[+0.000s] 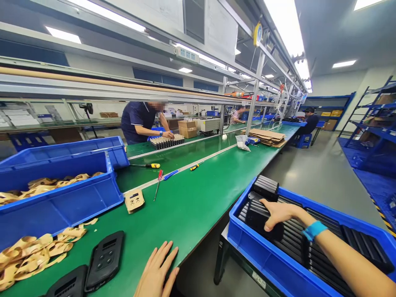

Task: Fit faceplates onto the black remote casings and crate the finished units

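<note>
Gripping a black casing (255,216) among many left in the blue bin (256,247), the right hand (280,213) reached rightward while the left hand (156,270) lay open on the surface (188,198), two button-faced casings (105,262) already out.

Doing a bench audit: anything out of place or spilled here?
Yes: loose tan strips lie heaped on the green bench, outside the blue bin holding similar pieces, so they look like overflow. No obvious damage.
</note>
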A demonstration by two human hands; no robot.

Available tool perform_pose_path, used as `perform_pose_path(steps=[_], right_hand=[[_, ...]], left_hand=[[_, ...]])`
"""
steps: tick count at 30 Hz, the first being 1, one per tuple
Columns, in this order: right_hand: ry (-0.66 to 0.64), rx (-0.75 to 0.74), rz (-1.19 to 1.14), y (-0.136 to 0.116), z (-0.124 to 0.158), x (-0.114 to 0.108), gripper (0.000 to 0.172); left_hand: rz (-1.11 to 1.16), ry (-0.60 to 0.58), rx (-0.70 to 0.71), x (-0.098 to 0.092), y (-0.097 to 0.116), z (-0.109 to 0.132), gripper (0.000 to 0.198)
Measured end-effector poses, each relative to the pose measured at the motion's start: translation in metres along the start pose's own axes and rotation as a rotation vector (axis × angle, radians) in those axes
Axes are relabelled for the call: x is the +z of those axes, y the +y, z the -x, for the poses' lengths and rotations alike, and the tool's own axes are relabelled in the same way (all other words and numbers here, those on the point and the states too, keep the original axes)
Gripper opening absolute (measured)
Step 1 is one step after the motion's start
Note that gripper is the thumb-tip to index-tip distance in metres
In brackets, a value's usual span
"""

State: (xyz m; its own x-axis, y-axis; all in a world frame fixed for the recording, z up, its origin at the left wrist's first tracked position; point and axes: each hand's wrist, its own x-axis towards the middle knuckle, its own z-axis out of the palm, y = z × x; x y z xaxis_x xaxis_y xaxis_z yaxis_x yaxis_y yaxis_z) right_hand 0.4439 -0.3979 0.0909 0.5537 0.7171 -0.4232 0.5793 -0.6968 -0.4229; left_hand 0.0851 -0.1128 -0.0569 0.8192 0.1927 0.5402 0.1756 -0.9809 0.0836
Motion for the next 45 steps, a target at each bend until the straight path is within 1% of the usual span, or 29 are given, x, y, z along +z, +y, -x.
perform_pose_path(steps=[2, 3, 6, 8, 10, 12, 14, 16, 18, 20, 22, 23, 25, 27, 29, 30, 32, 34, 35, 36, 37, 38, 40, 41, 43, 45], right_hand=[[-0.052, -0.045, -0.098, 0.017, 0.010, -0.002, 0.089], [-0.114, -0.071, -0.180, 0.027, 0.014, -0.003, 0.083], [-0.351, -0.110, -0.478, 0.053, 0.015, -0.004, 0.077], [-0.440, -0.091, -0.600, 0.063, 0.010, -0.003, 0.075], [-0.454, -0.069, -0.614, 0.067, 0.006, -0.003, 0.071], [-0.462, -0.073, -0.623, 0.066, 0.003, -0.004, 0.072], [-0.467, -0.092, -0.623, 0.064, 0.003, -0.005, 0.074], [-0.471, -0.125, -0.624, 0.064, 0.004, -0.006, 0.079], [-0.458, -0.174, -0.632, 0.068, 0.003, -0.005, 0.091], [-0.403, -0.226, -0.641, 0.071, 0.001, -0.003, 0.111], [-0.330, -0.242, -0.649, 0.069, -0.002, -0.001, 0.126], [-0.297, -0.243, -0.645, 0.067, -0.004, -0.001, 0.129], [-0.251, -0.242, -0.619, 0.060, -0.006, -0.003, 0.126], [-0.222, -0.238, -0.551, 0.055, -0.007, -0.007, 0.123], [-0.218, -0.225, -0.435, 0.052, -0.005, -0.011, 0.124], [-0.224, -0.214, -0.373, 0.052, -0.002, -0.012, 0.125], [-0.208, -0.184, -0.244, 0.051, 0.006, -0.010, 0.123], [-0.107, -0.151, -0.129, 0.048, 0.018, -0.001, 0.119], [-0.034, -0.136, -0.064, 0.045, 0.024, 0.005, 0.117], [0.039, -0.123, 0.003, 0.042, 0.030, 0.012, 0.114], [0.100, -0.110, 0.058, 0.039, 0.035, 0.020, 0.112], [0.142, -0.094, 0.101, 0.037, 0.039, 0.027, 0.110], [0.183, -0.050, 0.139, 0.033, 0.045, 0.039, 0.109], [0.195, -0.024, 0.139, 0.032, 0.046, 0.044, 0.109], [0.228, 0.024, 0.123, 0.031, 0.047, 0.052, 0.108], [0.268, 0.062, 0.104, 0.031, 0.047, 0.058, 0.107]], left_hand=[[-0.029, 0.021, 0.026, 0.001, 0.000, -0.002, 0.038], [-0.046, 0.042, 0.045, 0.003, 0.000, -0.005, 0.037], [-0.049, 0.099, 0.103, 0.008, 0.007, -0.021, 0.032], [-0.015, 0.097, 0.130, 0.012, 0.012, -0.032, 0.031], [0.020, 0.090, 0.151, 0.014, 0.019, -0.043, 0.030], [0.060, 0.104, 0.165, 0.013, 0.028, -0.052, 0.030], [0.129, 0.113, 0.164, 0.011, 0.042, -0.062, 0.028], [0.226, 0.072, 0.164, 0.008, 0.060, -0.076, 0.027], [0.320, -0.013, 0.182, 0.006, 0.079, -0.091, 0.028], [0.379, -0.091, 0.208, 0.006, 0.092, -0.102, 0.031], [0.404, -0.125, 0.221, 0.009, 0.096, -0.103, 0.032], [0.411, -0.128, 0.220, 0.010, 0.094, -0.100, 0.032], [0.426, -0.119, 0.206, 0.009, 0.087, -0.090, 0.032], [0.466, -0.126, 0.166, 0.005, 0.080, -0.081, 0.032], [0.564, -0.173, 0.084, -0.004, 0.079, -0.081, 0.030], [0.636, -0.207, 0.023, -0.008, 0.083, -0.086, 0.028], [0.838, -0.282, -0.135, -0.011, 0.097, -0.111, 0.025], [1.153, -0.369, -0.366, -0.005, 0.119, -0.149, 0.023], [1.384, -0.441, -0.510, 0.002, 0.131, -0.171, 0.021], [1.657, -0.522, -0.719, 0.012, 0.145, -0.195, 0.022], [1.891, -0.568, -0.983, 0.025, 0.158, -0.217, 0.023], [1.943, -0.616, -1.084, 0.039, 0.170, -0.239, 0.024], [1.981, -0.673, -1.211, 0.067, 0.191, -0.274, 0.022], [1.977, -0.685, -1.245, 0.080, 0.199, -0.287, 0.021], [1.971, -0.700, -1.306, 0.100, 0.209, -0.302, 0.019], [1.953, -0.723, -1.340, 0.112, 0.212, -0.307, 0.018]])
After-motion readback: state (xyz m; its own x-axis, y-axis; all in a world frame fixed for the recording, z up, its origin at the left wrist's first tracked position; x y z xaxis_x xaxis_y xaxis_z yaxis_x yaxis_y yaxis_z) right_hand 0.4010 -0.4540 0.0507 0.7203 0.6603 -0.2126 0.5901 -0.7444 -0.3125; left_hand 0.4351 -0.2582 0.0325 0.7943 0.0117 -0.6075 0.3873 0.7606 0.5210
